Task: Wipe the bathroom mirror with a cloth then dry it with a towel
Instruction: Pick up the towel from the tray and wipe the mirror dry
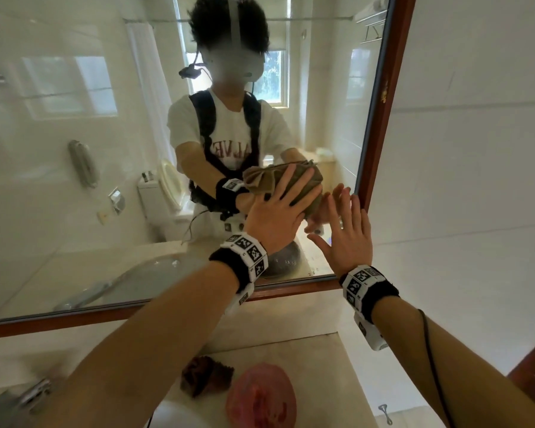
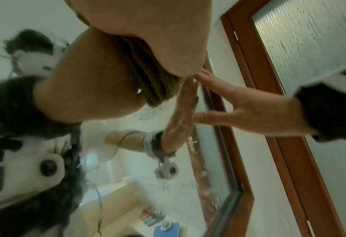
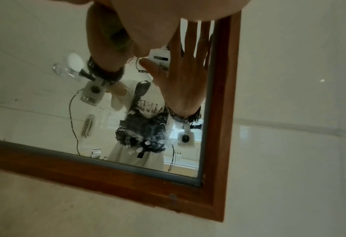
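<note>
I note the left hand [image 1: 275, 216], fingers spread flat, pressing the olive cloth [image 1: 306, 193] against the mirror [image 1: 74, 149] near its lower right corner. Beside it, the right hand [image 1: 348, 239] rests flat on the glass, fingers straight.

Your left hand [image 1: 278, 211] presses a crumpled olive-brown cloth [image 1: 303, 183] with spread, straight fingers against the glass of the wood-framed wall mirror [image 1: 380, 118], near its lower right corner. Your right hand [image 1: 348, 239] lies flat and open just beside it. Below, on the pale stone worktop [image 1: 331, 359], sit a round pink sponge [image 1: 260, 396] and a dark brown rag [image 1: 204, 375].
</note>
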Motion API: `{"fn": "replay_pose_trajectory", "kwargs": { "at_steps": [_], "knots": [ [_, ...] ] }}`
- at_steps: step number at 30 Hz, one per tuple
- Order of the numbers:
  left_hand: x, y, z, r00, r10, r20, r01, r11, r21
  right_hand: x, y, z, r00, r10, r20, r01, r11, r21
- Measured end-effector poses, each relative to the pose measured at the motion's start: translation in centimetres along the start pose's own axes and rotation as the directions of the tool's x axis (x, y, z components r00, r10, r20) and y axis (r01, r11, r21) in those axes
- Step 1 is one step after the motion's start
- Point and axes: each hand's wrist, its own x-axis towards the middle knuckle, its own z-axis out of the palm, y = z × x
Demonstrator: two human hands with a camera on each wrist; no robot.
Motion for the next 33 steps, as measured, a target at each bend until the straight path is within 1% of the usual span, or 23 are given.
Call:
{"fn": "replay_pose_trajectory", "kwargs": {
  "at_steps": [2,5,8,10,13,15,18,20,22,25,27,30,33],
  "knots": [
    [-1.1,1.1,1.2,1.0,0.017,0.01,-0.017,1.0,-0.017,-0.3,0.9,-0.2,1.0,0.003,0.021,-0.003,1.0,-0.031],
    [-2.7,2.3,2.7,0.997,0.042,0.072,-0.038,0.998,-0.046,-1.1,2.4,0.1,0.998,0.001,0.064,0.005,0.995,-0.102],
    [-4.0,2.8,3.7,0.984,0.099,0.15,-0.098,0.995,-0.015,-1.4,3.3,-0.1,0.999,-0.002,0.048,0.01,0.988,-0.152],
    [-4.0,2.6,3.8,0.977,0.134,0.167,-0.135,0.991,-0.001,-1.2,3.7,-0.5,0.999,-0.008,0.031,0.013,0.985,-0.17],
    [-2.6,2.1,3.0,0.979,0.149,0.137,-0.156,0.987,0.04,-1.0,4.5,-1.0,0.997,-0.032,0.073,0.047,0.977,-0.21],
    [-0.7,2.0,1.9,0.988,0.116,0.102,-0.122,0.991,0.061,-1.1,4.9,-1.1,0.993,-0.034,0.111,0.061,0.967,-0.248],
    [3.2,1.8,-0.1,0.998,0.053,0.018,-0.054,0.997,0.062,-1.1,5.1,-1.3,0.99,-0.039,0.132,0.074,0.959,-0.273],
    [5.3,1.8,-1.1,0.999,0.034,-0.008,-0.033,0.998,0.058,-1.1,5.1,-1.3,0.99,-0.048,0.132,0.082,0.959,-0.271],
    [6.4,2.0,-1.5,0.999,0.025,-0.023,-0.024,0.998,0.055,-1.0,5.1,-1.3,0.99,-0.053,0.13,0.085,0.962,-0.26],
    [6.1,2.7,-1.1,0.998,0.028,-0.051,-0.025,0.998,0.06,-1.1,5.2,-1.2,0.991,-0.066,0.115,0.093,0.965,-0.246],
    [5.4,3.2,-0.2,0.996,0.068,-0.056,-0.065,0.996,0.065,-1.1,5.2,-1.2,0.992,-0.071,0.102,0.093,0.969,-0.228],
    [3.4,4.1,1.7,0.993,0.118,-0.03,-0.117,0.993,0.029,-1.1,5.1,-1.0,0.993,-0.074,0.088,0.09,0.976,-0.197],
    [0.9,4.9,3.6,0.99,0.14,0.015,-0.141,0.99,0.01,-1.1,5.1,-1.0,0.993,-0.082,0.082,0.098,0.974,-0.203]
  ]
}}
